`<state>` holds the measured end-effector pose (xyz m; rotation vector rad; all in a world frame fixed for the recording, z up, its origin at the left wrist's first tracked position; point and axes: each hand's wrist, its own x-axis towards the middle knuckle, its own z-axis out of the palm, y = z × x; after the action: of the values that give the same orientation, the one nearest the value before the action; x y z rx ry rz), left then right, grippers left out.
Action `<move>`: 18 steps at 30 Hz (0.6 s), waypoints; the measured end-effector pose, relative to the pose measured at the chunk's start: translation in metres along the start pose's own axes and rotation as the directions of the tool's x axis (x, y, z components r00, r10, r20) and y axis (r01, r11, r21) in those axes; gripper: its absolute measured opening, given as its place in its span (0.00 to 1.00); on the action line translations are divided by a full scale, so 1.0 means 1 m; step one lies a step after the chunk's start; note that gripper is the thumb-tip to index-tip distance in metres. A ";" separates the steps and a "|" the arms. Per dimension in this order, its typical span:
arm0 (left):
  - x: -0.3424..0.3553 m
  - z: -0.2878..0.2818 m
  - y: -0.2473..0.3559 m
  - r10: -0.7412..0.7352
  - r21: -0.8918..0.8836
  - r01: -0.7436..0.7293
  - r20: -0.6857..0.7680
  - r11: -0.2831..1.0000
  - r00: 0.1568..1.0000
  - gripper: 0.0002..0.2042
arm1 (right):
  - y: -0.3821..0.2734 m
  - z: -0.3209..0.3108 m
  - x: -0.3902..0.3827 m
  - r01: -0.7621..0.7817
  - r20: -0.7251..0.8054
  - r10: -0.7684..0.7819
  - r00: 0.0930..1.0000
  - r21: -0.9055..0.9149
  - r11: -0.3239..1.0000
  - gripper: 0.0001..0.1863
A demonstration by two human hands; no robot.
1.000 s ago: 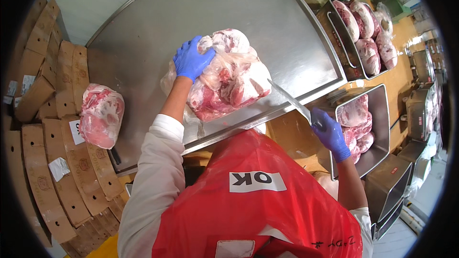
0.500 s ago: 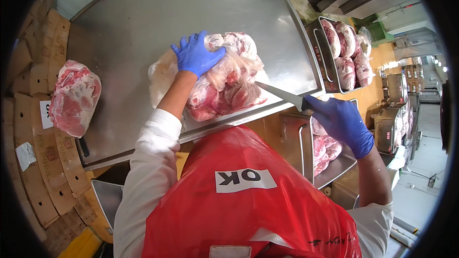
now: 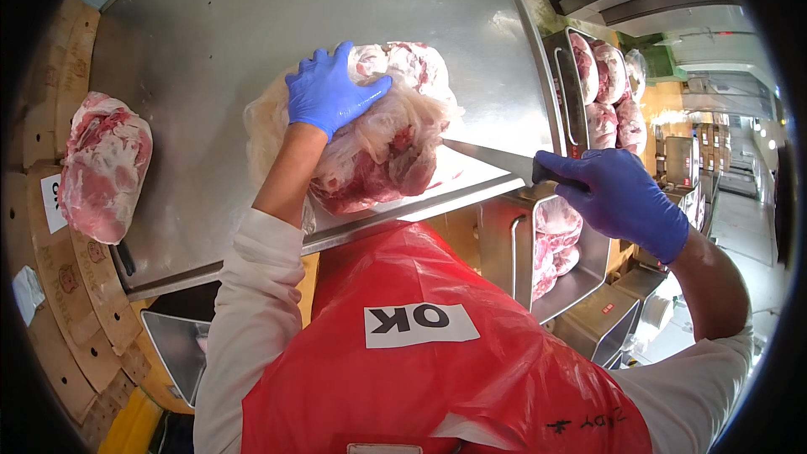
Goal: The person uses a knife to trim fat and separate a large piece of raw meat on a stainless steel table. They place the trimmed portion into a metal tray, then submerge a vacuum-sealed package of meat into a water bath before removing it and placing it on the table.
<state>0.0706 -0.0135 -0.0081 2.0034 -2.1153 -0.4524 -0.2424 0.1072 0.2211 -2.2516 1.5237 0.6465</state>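
Observation:
A large cut of raw meat (image 3: 357, 176), pink with white fat, lies on the steel table near its front edge. Clear plastic film (image 3: 262, 122) covers part of it and spreads out on its left. My left hand (image 3: 328, 94), in a blue glove, rests on top of the film and meat with fingers spread. My right hand (image 3: 630, 197), gloved in blue too, is closed round the dark handle of a knife (image 3: 496, 155). The blade points left, its tip beside the meat's right side; whether it touches cannot be made out.
Another meat cut (image 3: 105, 168) lies left, by flattened cardboard boxes (image 3: 71, 286). Right of the steel table (image 3: 193, 42) stand metal bins of meat, one (image 3: 555, 76) farther off and one (image 3: 500, 244) below my right hand. A dark-rimmed bin (image 3: 172, 345) sits under the table's left front.
My right hand has moved right and slightly down with the knife, drawing the blade partly away from the meat. My left hand stays on the meat. The whole view has shifted a little.

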 end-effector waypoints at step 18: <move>-0.003 -0.013 0.006 -0.011 0.072 0.011 0.002 0.997 1.000 0.45 | 0.016 0.267 0.002 0.120 -0.517 0.165 0.840 0.473 0.873 0.31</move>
<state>0.0697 -0.0112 0.0061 2.0545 -2.1527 -0.3856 -0.3037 0.2385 -0.0039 -2.0874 1.7088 -0.4096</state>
